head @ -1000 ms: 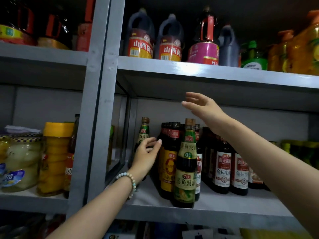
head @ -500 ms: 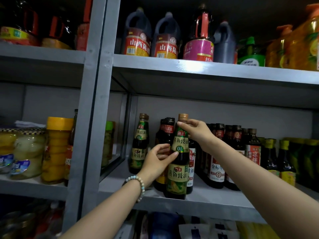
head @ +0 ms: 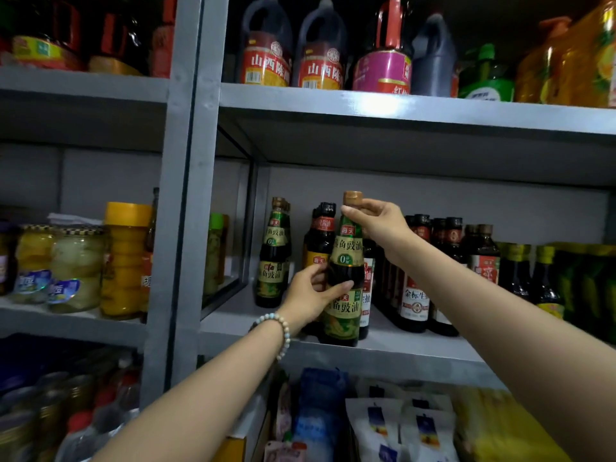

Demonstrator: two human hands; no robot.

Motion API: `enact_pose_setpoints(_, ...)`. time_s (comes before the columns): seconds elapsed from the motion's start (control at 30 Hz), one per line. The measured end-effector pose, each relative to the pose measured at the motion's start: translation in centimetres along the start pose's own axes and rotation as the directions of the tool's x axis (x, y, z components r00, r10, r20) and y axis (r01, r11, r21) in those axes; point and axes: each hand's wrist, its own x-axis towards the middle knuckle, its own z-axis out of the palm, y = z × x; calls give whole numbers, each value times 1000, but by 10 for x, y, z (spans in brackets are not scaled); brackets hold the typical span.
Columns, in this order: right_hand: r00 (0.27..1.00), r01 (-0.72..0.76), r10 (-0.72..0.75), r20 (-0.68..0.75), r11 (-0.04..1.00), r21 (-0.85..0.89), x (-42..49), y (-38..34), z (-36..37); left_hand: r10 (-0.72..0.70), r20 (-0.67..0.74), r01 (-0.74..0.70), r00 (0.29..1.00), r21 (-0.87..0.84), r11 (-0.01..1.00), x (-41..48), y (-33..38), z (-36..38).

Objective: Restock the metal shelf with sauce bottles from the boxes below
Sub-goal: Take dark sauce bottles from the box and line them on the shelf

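Note:
A dark sauce bottle [head: 345,258] with a green and gold label and a brown cap stands at the front edge of the grey metal shelf [head: 383,356]. My left hand [head: 310,295], with a bead bracelet on its wrist, grips the bottle's body from the left. My right hand [head: 378,221] pinches its neck just under the cap. A matching green-label bottle [head: 273,258] stands further left and back. More dark sauce bottles [head: 416,288] stand in rows behind and to the right.
Large vinegar jugs [head: 266,55] fill the shelf above. Jars of preserved fruit [head: 76,268] and a yellow-lidded jar [head: 125,258] sit in the left bay, beyond the grey upright post [head: 180,195]. Packets and bags [head: 400,425] lie on the level below.
My right hand came down from under the upper shelf and took the bottle's neck. My left hand moved right from the bottles behind onto the front bottle's body.

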Motion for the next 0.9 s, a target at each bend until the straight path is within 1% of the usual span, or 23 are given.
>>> enact_pose_setpoints(0.13, 999, 48, -47, 22, 999, -22, -2, -17, 3, 7, -25, -8, 1000, -36, 999, 0, 7, -3)
enact_pose_setpoints(0.33, 990, 140, -141, 26, 990, 23, 8, -53, 22, 98, -127, -110, 987, -90, 990, 3, 28, -28)
enact_pose_setpoints(0.47, 984, 164, -169, 59, 983, 80, 15, -66, 47, 132, -176, -152, 976, -109, 982, 0, 35, -60)
enact_pose_setpoints(0.57, 986, 143, -151, 69, 983, 115, 18, -63, 75, 128, -187, -152, 974, -119, 981, -1, 27, -85)
enact_pose_setpoints(0.7, 993, 48, -66, 99, 983, 175, 24, -46, 108, 104, -187, -130, 977, -130, 983, -1, 6, -108)
enact_pose_setpoints(0.83, 993, -4, -16, 121, 987, 163, 33, -28, 125, 52, -193, -80, 980, -138, 987, 7, -16, -118)
enact_pose_setpoints(0.9, 994, -18, 3, 111, 990, 139, 37, -21, 129, 15, -195, -36, 981, -107, 994, 14, -26, -119)
